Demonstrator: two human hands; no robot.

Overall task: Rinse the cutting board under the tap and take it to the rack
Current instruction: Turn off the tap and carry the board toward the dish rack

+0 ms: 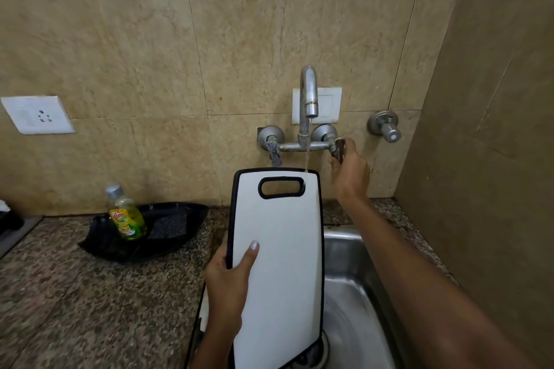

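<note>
Left hand (230, 275) pinches the cutting board (278, 249) by its left edge only, held over the sink (359, 278). Once wet it could slip. The stream barely clips the far corner, and right hand (349, 171), gripping the tap handle (338, 150), might over-open it and splash.

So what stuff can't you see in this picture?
Head view, the only one:
- The rack: nowhere in the frame.
- The cutting board: its back faces away, its bottom end is cut off by the frame edge.
- The sink bottom: partly behind the board and the right arm.
- The tap handle: mostly covered by the right hand.
</note>
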